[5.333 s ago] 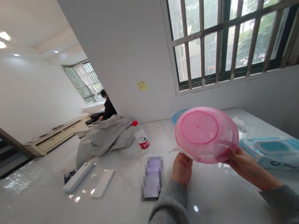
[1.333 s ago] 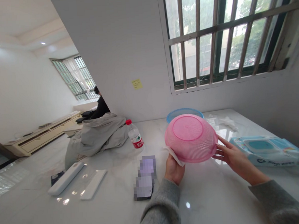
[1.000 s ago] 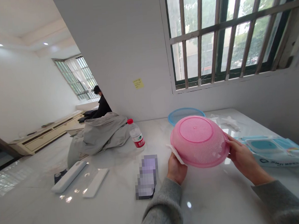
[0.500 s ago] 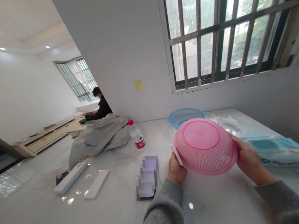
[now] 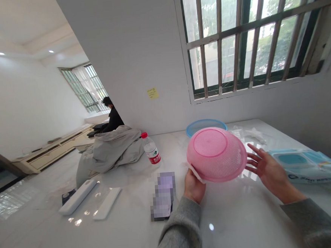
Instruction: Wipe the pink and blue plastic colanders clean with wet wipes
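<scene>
A pink mesh basket point(image 5: 216, 153) is held bottom-up above the white marble table point(image 5: 127, 225). My left hand point(image 5: 194, 185) grips its near left rim, with a bit of white tissue point(image 5: 194, 170) pinched against it. My right hand point(image 5: 263, 167) hovers just right of the basket, fingers spread, fingertips close to the rim. A blue basket point(image 5: 205, 125) sits right behind the pink one.
A pack of wet wipes point(image 5: 304, 165) lies at the right, crumpled tissues point(image 5: 249, 134) behind it. A water bottle point(image 5: 152, 150), a grey garment point(image 5: 110, 151), a phone point(image 5: 162, 196) and two white bars point(image 5: 78, 191) lie to the left. A person point(image 5: 111, 116) sits far back.
My right hand has let go of the basket's right rim and opened its fingers. The basket has shifted slightly left and away, held only by my left hand.
</scene>
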Available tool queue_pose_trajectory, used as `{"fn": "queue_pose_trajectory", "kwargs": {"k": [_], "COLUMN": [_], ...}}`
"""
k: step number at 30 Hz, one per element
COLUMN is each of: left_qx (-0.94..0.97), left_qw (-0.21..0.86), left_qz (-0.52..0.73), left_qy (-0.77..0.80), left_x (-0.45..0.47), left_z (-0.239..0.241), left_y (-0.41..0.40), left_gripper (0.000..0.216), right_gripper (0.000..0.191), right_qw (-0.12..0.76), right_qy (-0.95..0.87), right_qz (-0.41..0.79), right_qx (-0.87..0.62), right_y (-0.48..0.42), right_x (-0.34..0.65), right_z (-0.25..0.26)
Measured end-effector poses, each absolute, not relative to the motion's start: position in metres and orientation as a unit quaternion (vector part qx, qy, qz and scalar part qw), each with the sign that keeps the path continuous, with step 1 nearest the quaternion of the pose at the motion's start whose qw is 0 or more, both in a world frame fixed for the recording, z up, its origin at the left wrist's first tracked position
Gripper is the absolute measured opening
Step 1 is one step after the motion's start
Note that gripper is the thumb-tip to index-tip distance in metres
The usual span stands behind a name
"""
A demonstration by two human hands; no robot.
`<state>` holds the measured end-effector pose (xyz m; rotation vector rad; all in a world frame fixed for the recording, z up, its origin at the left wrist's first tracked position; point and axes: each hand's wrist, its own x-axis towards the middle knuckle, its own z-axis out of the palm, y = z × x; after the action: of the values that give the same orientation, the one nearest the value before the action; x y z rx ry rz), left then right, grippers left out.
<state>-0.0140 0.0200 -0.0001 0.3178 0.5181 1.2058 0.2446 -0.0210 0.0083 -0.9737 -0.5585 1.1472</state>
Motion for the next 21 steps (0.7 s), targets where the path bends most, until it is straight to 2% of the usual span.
{"fn": "queue_pose_trajectory", "kwargs": {"k": [5,11,21], "left_qx": [0.157,0.173,0.191], "left_qw": [0.791,0.795,0.775], "left_qz": [0.542,0.543,0.568], "left_qy": [0.237,0.209,0.200], "left_x": [-0.012,-0.013,-0.013], "left_z": [0.000,0.001,-0.007], "left_y": [0.015,0.012,0.011], "left_gripper": [0.034,0.028,0.010], "right_gripper": [0.032,0.030,0.044], "right_qw": [0.677,0.676,0.621], "right_qy": [-0.225,-0.247,-0.286], "right_qz": [0.518,0.526,0.559], "right_qx": [-0.472,-0.453,-0.470], "right_y": [-0.020,-0.019,-0.027], "right_x": [0.241,0.240,0.232], "right_z": [0.007,0.007,0.013]}}
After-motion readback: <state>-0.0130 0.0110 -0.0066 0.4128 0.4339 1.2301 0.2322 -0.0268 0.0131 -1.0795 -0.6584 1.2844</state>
